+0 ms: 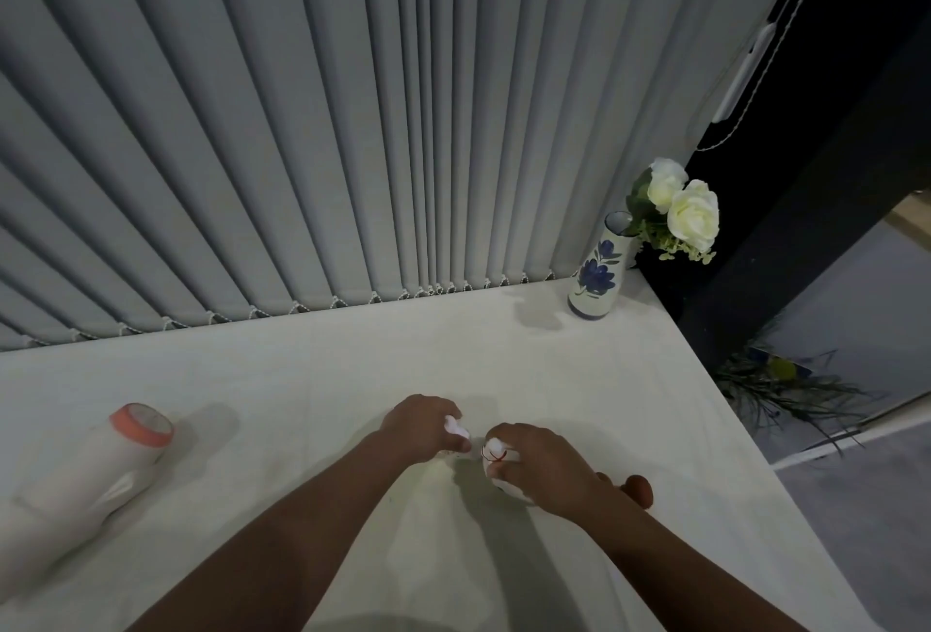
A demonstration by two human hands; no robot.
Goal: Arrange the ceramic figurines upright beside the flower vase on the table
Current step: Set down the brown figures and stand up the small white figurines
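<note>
My left hand (420,425) is closed around a small white ceramic figurine (456,428); only a white tip shows past my fingers. My right hand (544,468) grips a second white figurine (496,460) with a thin red cord on it, low over the pale table (302,379). Both hands sit close together near the table's middle front. The flower vase (599,274), white with blue flowers painted on it, stands upright in the far right corner, well beyond both hands. White roses (680,208) hang beside its mouth.
A large white bottle with an orange-rimmed cap (101,465) lies on its side at the left. Grey vertical blinds (352,128) run along the table's back edge. The table's right edge drops off to a dark floor with a plant (786,389).
</note>
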